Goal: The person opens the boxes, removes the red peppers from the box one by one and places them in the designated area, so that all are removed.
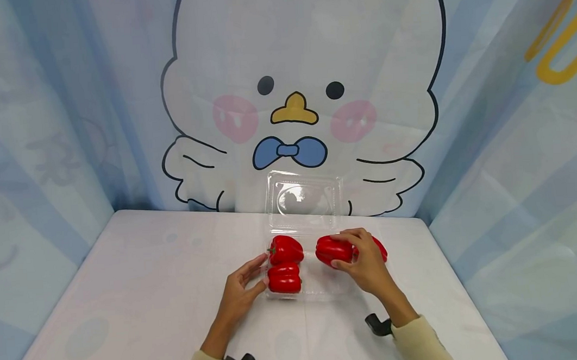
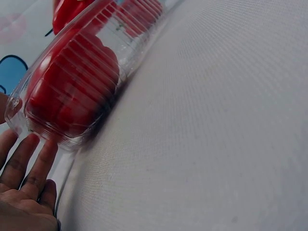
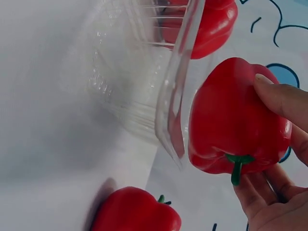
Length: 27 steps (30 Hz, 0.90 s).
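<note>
A clear plastic clamshell container point(image 1: 321, 287) sits on the table, its lid point(image 1: 305, 217) raised at the back. Two red bell peppers lie in its left half, a rear one point(image 1: 286, 249) and a front one point(image 1: 284, 279). My left hand point(image 1: 238, 294) touches the container's left side, its fingers point(image 2: 41, 168) fairly straight in the left wrist view. My right hand point(image 1: 369, 264) grips another red bell pepper point(image 3: 236, 115) between thumb and fingers, above the container's right half. A further red bell pepper point(image 3: 137, 211) lies on the table beyond the container's right side, partly hidden by my hand in the head view.
The white-covered table point(image 1: 143, 296) meets a curtain point(image 1: 301, 49) printed with a cartoon bird at its back edge. More curtain hangs on both sides. The raised lid stands close to the back curtain.
</note>
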Tool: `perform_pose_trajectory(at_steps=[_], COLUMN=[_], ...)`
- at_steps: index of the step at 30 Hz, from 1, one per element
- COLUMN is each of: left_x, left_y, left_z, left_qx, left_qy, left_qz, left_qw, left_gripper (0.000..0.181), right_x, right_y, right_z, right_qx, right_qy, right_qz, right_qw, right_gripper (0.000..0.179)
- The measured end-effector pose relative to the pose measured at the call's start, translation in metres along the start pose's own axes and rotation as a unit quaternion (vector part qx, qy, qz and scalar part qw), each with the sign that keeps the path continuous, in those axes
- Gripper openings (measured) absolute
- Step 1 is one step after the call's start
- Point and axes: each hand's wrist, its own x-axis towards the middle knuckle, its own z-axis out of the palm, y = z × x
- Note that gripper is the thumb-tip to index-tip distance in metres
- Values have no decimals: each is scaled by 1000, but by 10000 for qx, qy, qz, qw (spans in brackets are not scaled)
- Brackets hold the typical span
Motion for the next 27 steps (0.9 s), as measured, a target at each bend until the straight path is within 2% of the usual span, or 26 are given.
perform_pose_trajectory(at_steps=[9, 13, 20, 27], left_x=[0, 0, -1, -1], left_y=[-1, 0, 0, 0], left_z=[0, 0, 0, 0], left_qx=[56, -12, 16, 45], left_qy=[5, -11, -29, -5], left_qz=[158, 83, 214, 139], left_qw=[9999, 10000, 9998, 9999], left_gripper=[57, 56, 57, 58], right_x=[-8, -12, -21, -29], right_y=[5, 8, 16, 20], right_z=[-10, -13, -16, -20], right_qx=[-53, -85, -128, -160], right_qy=[264, 325, 402, 505], right_qz=[-235, -235, -143, -178], right_qw=[9994, 9992, 9990, 9984], right_gripper=[61, 61, 64, 66])
